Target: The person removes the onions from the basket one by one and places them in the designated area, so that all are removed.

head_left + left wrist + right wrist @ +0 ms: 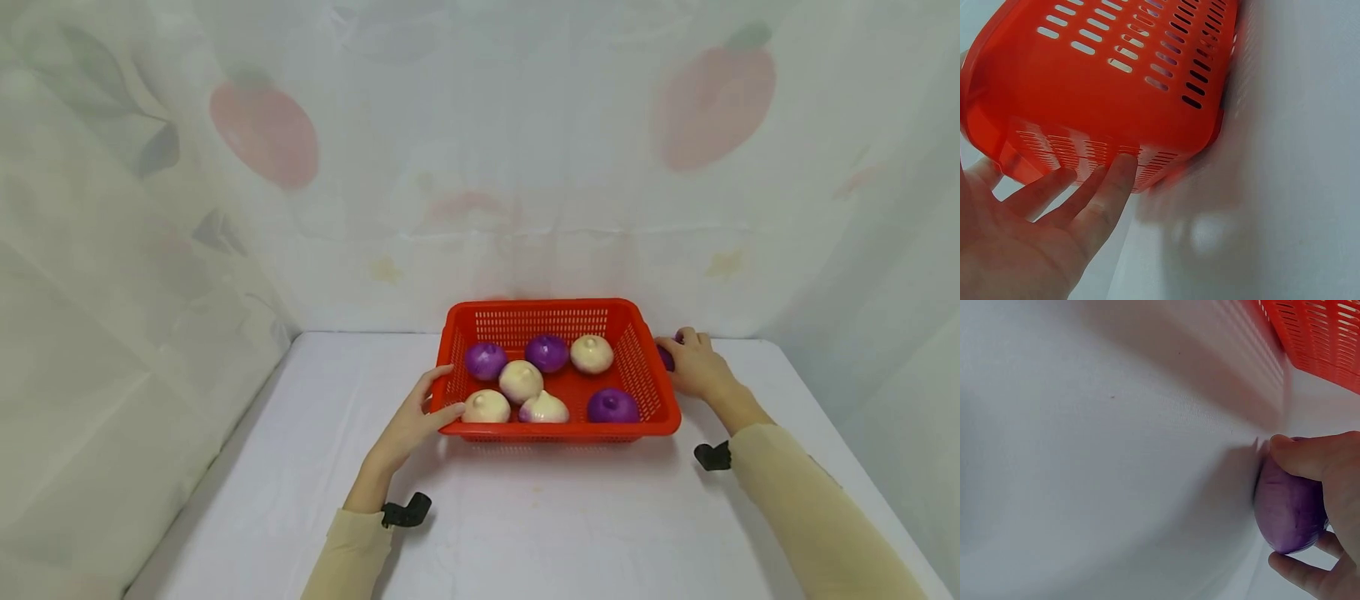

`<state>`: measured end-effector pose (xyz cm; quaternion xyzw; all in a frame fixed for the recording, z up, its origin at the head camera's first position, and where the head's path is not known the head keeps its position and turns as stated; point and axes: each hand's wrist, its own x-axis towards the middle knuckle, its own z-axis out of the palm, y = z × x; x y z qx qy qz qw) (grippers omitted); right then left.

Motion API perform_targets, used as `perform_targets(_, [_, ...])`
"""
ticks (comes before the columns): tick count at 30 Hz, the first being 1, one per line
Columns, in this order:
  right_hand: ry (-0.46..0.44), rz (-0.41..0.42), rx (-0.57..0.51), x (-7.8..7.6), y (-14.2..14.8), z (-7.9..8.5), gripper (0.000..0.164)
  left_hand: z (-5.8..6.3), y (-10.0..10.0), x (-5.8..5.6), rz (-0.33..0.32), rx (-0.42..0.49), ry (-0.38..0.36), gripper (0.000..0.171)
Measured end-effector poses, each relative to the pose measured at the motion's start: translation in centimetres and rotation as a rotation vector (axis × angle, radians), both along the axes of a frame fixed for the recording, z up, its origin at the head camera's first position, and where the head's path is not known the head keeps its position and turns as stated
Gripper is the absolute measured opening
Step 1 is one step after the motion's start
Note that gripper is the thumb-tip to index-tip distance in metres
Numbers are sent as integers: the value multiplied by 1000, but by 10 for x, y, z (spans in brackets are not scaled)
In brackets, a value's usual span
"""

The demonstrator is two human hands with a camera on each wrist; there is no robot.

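Note:
A red plastic basket [540, 429] with slotted walls stands on the table, holding several white onions [592, 355] and three purple onions [613, 407]. At its left end my left hand [422, 417] holds the rim, the thumb near the front corner and the fingers further back. In the left wrist view those fingers [1100, 200] reach along the outside of the slotted wall. Just outside the basket's right end, my right hand [693, 364] grips another purple onion [1288, 503], thumb on one side and fingers on the other. In the head view the hand mostly hides this onion.
The table [547, 525] has a white cover. Behind it hangs a pale curtain [487, 167] with a faded fruit print, close to the basket's back rim. More pale cloth [112, 333] rises on the left side. A black wrist camera [407, 510] sits at each cuff.

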<state>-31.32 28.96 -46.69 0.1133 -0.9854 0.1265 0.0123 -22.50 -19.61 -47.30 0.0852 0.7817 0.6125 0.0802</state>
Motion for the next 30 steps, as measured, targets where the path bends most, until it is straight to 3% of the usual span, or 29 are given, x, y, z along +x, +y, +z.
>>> perform_targets(12, [10, 7, 24, 1, 1, 8, 57, 2, 0, -2, 4, -25, 0, 74])
perform_targets(30, [84, 36, -39, 22, 1, 59, 55, 1, 1, -1, 14, -40, 7, 76])
